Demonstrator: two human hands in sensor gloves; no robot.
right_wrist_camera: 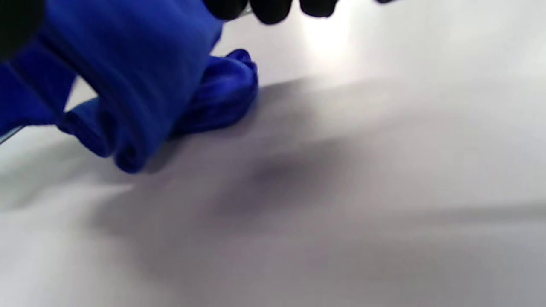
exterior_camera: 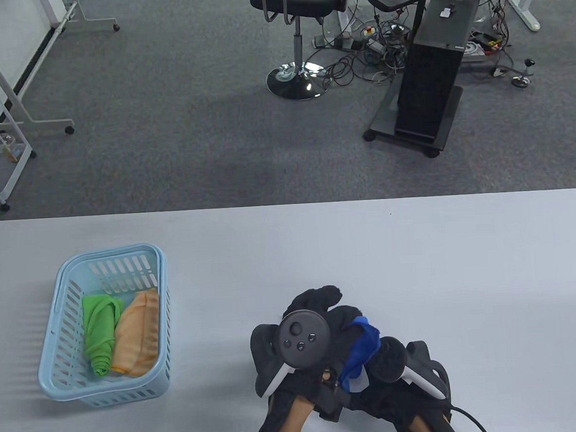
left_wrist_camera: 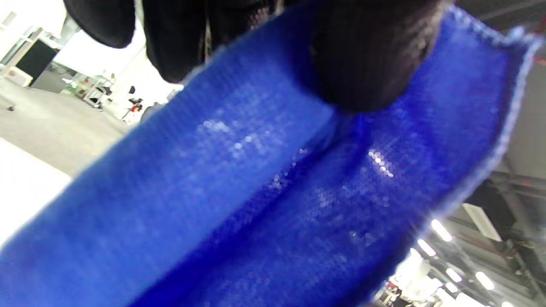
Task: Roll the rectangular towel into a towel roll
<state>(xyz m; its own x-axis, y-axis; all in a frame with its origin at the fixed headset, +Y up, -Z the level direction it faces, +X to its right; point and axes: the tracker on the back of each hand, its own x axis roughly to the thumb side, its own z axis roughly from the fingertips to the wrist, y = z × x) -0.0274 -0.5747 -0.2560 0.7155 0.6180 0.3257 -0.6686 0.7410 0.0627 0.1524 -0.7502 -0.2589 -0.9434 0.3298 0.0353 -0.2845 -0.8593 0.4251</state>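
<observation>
Rolling is under way. Blue towel sits at lower centre of the table view, bunched between both hands above the worktop. Left hand fingers pinch it; right hand grip cannot be told. Next: tighten the roll evenly.

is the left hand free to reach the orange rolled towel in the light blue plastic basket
Probably not yet: the left hand grips the blue towel. The table between it and the basket looks bare.

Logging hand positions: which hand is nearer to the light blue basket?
Left. The left hand is at the blue towel, with bare table between it and the basket to its left. The right hand is beyond it, farther right.
</observation>
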